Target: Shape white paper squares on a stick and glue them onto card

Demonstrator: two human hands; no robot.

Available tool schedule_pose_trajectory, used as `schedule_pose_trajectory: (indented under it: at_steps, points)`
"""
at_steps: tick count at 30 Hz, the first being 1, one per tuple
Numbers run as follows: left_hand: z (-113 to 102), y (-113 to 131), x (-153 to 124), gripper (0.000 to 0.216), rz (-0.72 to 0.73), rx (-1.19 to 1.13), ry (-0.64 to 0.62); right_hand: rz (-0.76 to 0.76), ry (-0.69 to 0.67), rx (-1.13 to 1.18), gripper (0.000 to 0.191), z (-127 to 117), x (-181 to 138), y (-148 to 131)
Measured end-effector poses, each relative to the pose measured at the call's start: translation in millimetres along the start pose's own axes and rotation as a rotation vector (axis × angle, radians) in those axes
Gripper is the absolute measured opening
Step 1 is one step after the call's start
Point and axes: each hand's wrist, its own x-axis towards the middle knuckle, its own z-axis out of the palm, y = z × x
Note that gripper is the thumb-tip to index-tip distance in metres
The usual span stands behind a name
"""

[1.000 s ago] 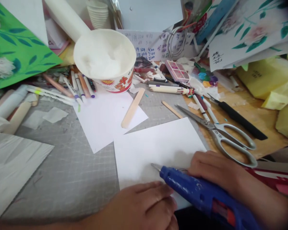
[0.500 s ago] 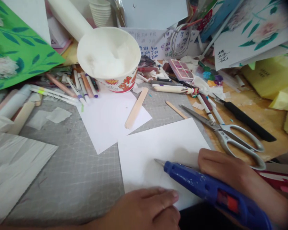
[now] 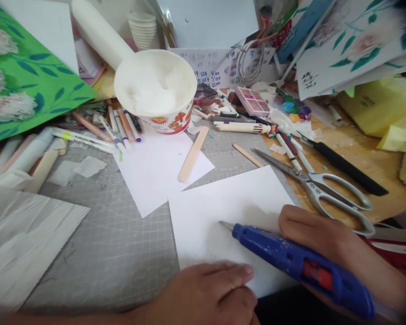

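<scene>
A sheet of white paper (image 3: 223,203) lies on the grey cutting mat in front of me. My left hand (image 3: 213,289) presses on its near edge, fingers bent and close together. Wrapped round a thick blue pen-shaped tool (image 3: 274,250) is my right hand (image 3: 321,234). The tool has a pointed metal tip and a red part in a side opening. It slants over the paper with the tip pointing left; whether the tip touches the paper I cannot tell. The right fingertips are partly hidden behind the tool.
Scissors (image 3: 307,178) and a black-handled craft knife (image 3: 345,162) lie on the right. A wooden stick (image 3: 193,155) rests on a second paper (image 3: 145,180). Behind stand a paper tub (image 3: 169,122) and several markers (image 3: 122,126). A grey-white sheet (image 3: 30,239) lies left.
The view has shifted slightly. The blue tool and both hands keep nearly the same place over the paper, with only a slight change in the tool's position.
</scene>
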Motion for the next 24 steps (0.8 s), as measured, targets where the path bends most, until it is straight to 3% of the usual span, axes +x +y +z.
schedule_pose_trajectory:
  at_steps: [4,9,12,18,24]
  points:
    - [2,2,-1,0.035,-0.02,-0.018,0.014,-0.023,0.105,-0.005,0.028,8,-3,4]
    - [3,2,-3,0.038,0.0,-0.02,-0.006,0.077,-0.044,0.244,0.013,4,-5,-1]
    - [1,1,-3,0.041,0.014,-0.006,-0.035,0.099,-0.022,0.312,0.01,-1,-4,-7]
    - [1,0,-3,0.041,-0.014,0.0,-0.012,0.076,0.037,0.119,0.019,8,-4,-2]
    - [-1,1,-3,0.04,0.027,0.015,-0.034,0.007,-0.014,-0.002,0.025,6,-4,5]
